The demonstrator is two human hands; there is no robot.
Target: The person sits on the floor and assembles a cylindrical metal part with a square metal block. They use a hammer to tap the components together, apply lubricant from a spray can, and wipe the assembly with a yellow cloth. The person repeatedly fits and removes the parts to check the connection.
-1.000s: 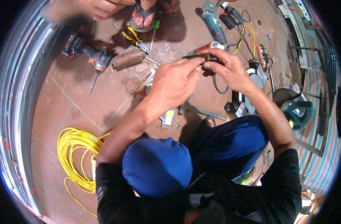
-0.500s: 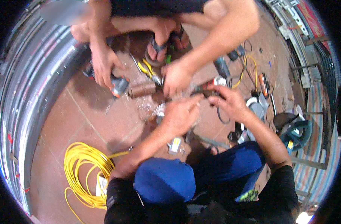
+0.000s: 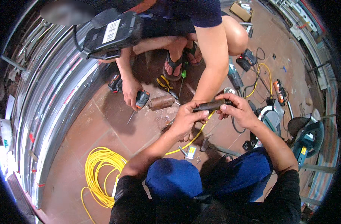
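left hand (image 3: 187, 118): its thumb is pressing on the near side of the dark cylinder (image 3: 210, 106), its fingers are curling behind the left part; they are clamping it.
right hand (image 3: 237, 111): its thumb and forefinger are pinching the right part.
dark cylinder: it is bridging the gap between the two sets of fingers, hanging clear of the floor (image 3: 107, 125).
long axis: it is running sideways from the left fingers to the right ones, its right end sitting slightly higher in view.
nearer hand: neither is being nearer; both are touching it.
brown cylinder (image 3: 162, 102): it is resting left of the left fingers, apart from them.
co-worker's hand (image 3: 131, 92): it is gripping a drill (image 3: 142, 99), farther left.
co-worker's other arm (image 3: 212, 63): it is reaching down behind the left fingers; whether it is touching them, i cannot tell.
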